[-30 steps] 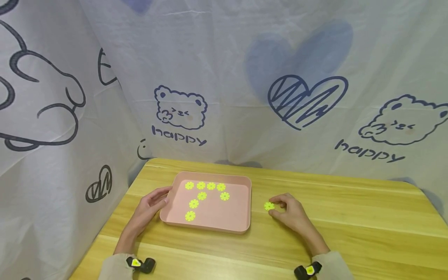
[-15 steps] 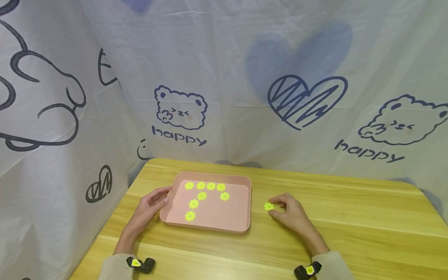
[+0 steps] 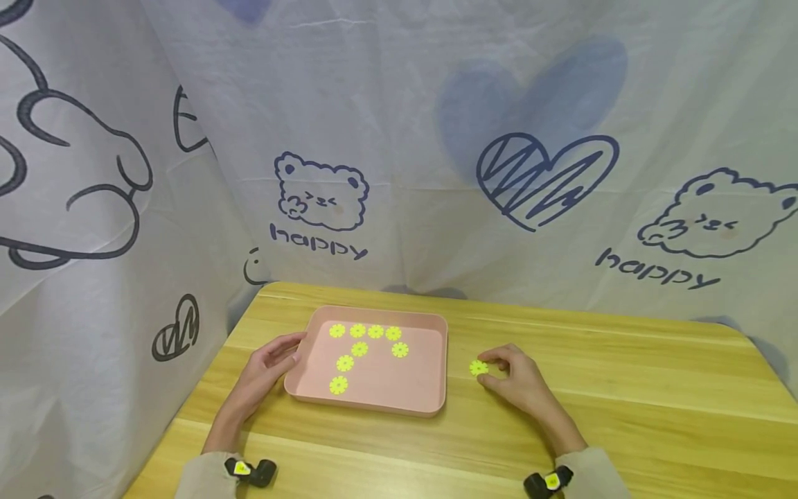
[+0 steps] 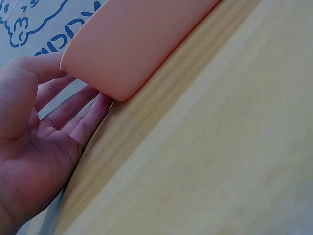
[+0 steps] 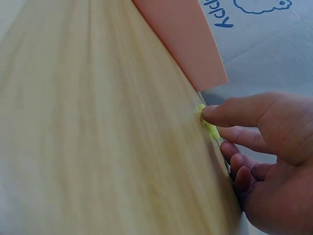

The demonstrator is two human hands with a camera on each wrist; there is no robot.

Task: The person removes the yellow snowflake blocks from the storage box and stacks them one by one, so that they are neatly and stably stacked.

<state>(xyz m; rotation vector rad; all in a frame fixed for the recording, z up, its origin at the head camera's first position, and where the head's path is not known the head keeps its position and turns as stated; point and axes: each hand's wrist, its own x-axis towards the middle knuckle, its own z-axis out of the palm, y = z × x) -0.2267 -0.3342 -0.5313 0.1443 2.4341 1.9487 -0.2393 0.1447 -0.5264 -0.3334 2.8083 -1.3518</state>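
Observation:
My left hand (image 3: 264, 371) rests against the left side of a pink tray (image 3: 399, 405). In the left wrist view its thumb and nearly straight fingers touch the outside of the tray wall (image 4: 122, 49). Several yellow snowflake building discs lie flat in the tray, among them a disc (image 3: 339, 384) at the front left and a disc (image 3: 400, 350) towards the right. To the right of the tray, my right hand (image 3: 520, 381) pinches one more yellow snowflake disc (image 3: 478, 368) between thumb and fingers. Seen edge-on in the right wrist view, this disc (image 5: 209, 122) is low over the table.
The wooden table (image 3: 654, 402) stretches to the right of the tray. A printed white curtain (image 3: 424, 229) hangs behind the table, and another curtain side (image 3: 93, 333) hangs on the left. Black wrist cameras sit on both sleeves.

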